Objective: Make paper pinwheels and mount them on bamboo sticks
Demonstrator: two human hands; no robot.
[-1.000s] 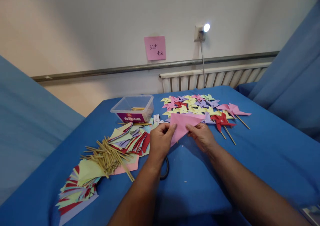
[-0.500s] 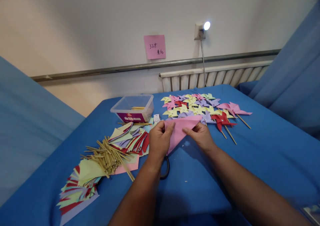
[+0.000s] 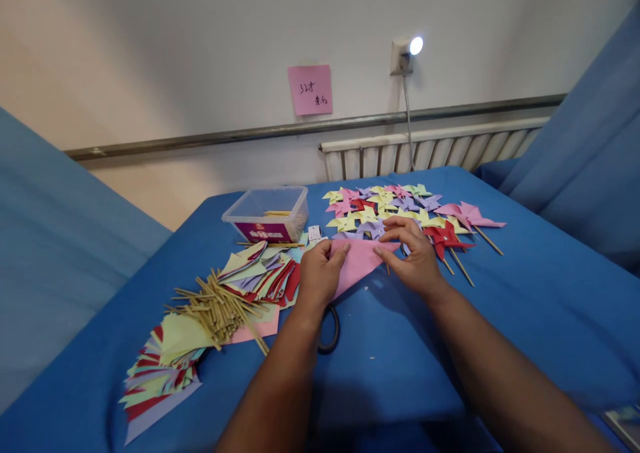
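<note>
Bare forearms [image 3: 285,373] slant in over the tabletop's [image 3: 525,313] near edge, left hand [image 3: 321,273] curled with thumb pressed inward, right hand [image 3: 414,259] arching its fingers above an outstretched thumb.

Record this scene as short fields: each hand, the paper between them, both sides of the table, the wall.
Left hand: gripping pink paper
Right hand: thumb at the paper's right end
Pink paper: roughly triangular in view
Left side: plastic box, thin sticks, colored paper pieces
Right side: paper pinwheels
Wall: pink note, lit lamp
</note>
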